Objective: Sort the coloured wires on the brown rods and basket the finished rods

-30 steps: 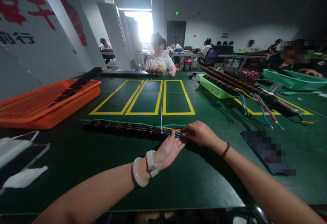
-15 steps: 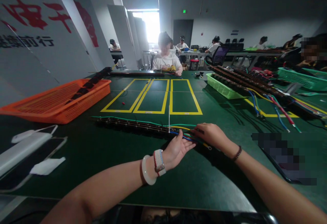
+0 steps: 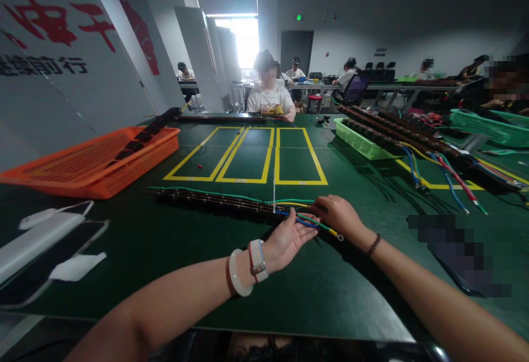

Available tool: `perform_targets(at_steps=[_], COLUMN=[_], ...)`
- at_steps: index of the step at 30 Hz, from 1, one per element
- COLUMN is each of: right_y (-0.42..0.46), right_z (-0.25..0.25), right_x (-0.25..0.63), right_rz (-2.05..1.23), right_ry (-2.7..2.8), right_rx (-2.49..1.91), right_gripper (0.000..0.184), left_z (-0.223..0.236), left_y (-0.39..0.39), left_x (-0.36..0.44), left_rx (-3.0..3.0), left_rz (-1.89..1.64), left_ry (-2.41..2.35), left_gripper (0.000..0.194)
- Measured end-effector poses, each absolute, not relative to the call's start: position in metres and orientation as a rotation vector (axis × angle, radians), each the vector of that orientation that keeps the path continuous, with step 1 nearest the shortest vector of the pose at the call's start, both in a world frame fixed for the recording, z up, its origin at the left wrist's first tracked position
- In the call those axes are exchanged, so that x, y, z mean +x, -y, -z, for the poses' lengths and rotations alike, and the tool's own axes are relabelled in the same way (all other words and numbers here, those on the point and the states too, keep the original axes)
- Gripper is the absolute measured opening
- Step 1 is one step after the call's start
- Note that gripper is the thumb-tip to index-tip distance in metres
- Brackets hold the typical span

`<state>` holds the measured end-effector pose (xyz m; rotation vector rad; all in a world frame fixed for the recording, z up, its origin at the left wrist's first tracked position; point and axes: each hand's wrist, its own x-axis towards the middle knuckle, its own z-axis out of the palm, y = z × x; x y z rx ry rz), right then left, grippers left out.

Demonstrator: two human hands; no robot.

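A long dark strip assembly with rows of metal contacts lies across the table in front of me. Several coloured wires run out of its right end. My left hand is palm up with fingers stretched; a blue wire and a green wire cross over it. A yellow-sleeved ring terminal sticks out past its fingertips. My right hand is closed at the ends of a yellow wire and another green wire, its fingertips partly hidden. A white cable tie stands up from the strip's right end.
An orange basket stands at left, a green basket at right, beside more wired strips. Yellow tape frames mark the table. A dark blurred object lies at right. A person sits opposite.
The green wire with the ring terminal now lies uncovered across my left fingers. My right hand has shifted slightly up and left, away from that terminal.
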<state>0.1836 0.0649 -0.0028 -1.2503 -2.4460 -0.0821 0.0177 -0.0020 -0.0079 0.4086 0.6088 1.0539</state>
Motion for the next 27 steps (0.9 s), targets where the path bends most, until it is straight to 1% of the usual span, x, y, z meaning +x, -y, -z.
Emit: perform_targets(at_steps=[2,5,9,11,14,17,20,23,25,27], right_y=[-0.063,-0.058,-0.049,-0.047,-0.048,-0.052,-0.054,-0.054,-0.053,-0.053], right_z=[0.0,-0.011,-0.024,-0.025,-0.021,-0.016,-0.018,-0.022,-0.025,-0.025], right_x=[0.186,0.192,0.198,0.198,0.195,0.194,0.195,0.195,0.196,0.196], right_rz=[0.123,0.149,0.143,0.129,0.071,-0.131,-0.35,-0.48,-0.543,-0.519], right_ry=[2.415,2.343,2.546,2.648,2.708,2.708,2.677,2.678,2.676,2.66], right_rx=[-1.176,-1.005,-0.644,-0.568,-0.615,-0.775,-0.958,-1.038,-1.059,-1.066], right_gripper=[0.024,0.031,0.038,0.038,0.028,0.019,0.017,0.015,0.015,0.015], left_z=[0.009,0.009,0.011,0.011,0.012,0.013,0.013,0.013,0.012,0.011], left_y=[0.001,0.0,0.0,0.0,-0.001,-0.001,-0.002,-0.002,-0.002,0.0], left_x=[0.017,0.017,0.016,0.016,0.016,0.016,0.015,0.015,0.015,0.016], left_rx=[0.391,0.371,0.363,0.375,0.384,0.407,0.437,0.44,0.434,0.436], left_rz=[-1.042,-1.016,-1.031,-1.029,-1.033,-1.012,-0.98,-0.969,-0.975,-1.001], left_ry=[-0.603,-0.581,-0.543,-0.541,-0.54,-0.545,-0.536,-0.527,-0.547,-0.579], left_gripper=[0.042,0.043,0.043,0.041,0.042,0.047,0.053,0.055,0.053,0.046])
